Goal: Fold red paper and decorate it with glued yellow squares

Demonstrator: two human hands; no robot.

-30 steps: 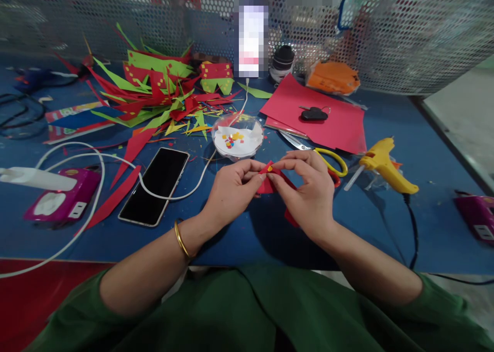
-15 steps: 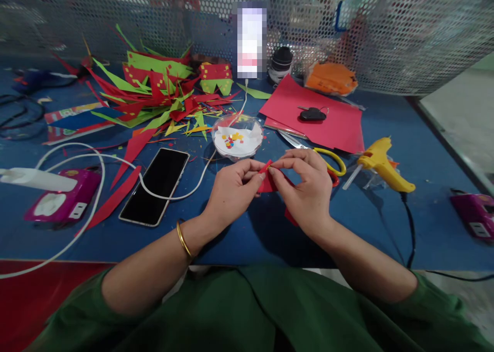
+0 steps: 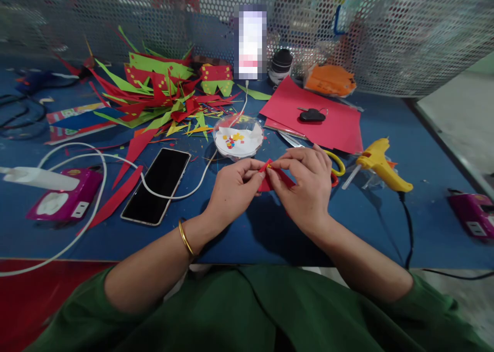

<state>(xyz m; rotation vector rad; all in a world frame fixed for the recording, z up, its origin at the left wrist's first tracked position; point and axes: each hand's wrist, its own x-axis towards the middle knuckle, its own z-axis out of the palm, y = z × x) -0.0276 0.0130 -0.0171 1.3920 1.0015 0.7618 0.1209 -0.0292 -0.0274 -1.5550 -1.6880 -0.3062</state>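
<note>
My left hand [image 3: 233,190] is closed, thumb and fingers pinching a small piece of red paper [image 3: 265,186] above the table's front part. My right hand [image 3: 306,187] pinches the same paper at its upper edge, where a tiny yellow bit [image 3: 269,165] shows between the fingertips. Much of the paper is covered by the fingers. Just beyond my hands stands a clear bowl [image 3: 258,147] with white paper and small coloured bits inside. Scissors [image 3: 336,161] with yellow and red handles lie partly behind my right hand.
Red and green paper strips [image 3: 154,87] are heaped at the back left. A black-screened phone [image 3: 157,182] lies under a white cable. Red sheets [image 3: 328,112] carry a key [image 3: 312,115]. A yellow glue gun [image 3: 380,161] lies right, and purple power sockets [image 3: 79,197] sit left.
My right hand's fingers have shifted slightly over the red paper, and more of its right side now shows. The left hand stays nearly still. The whole view has moved a little.
</note>
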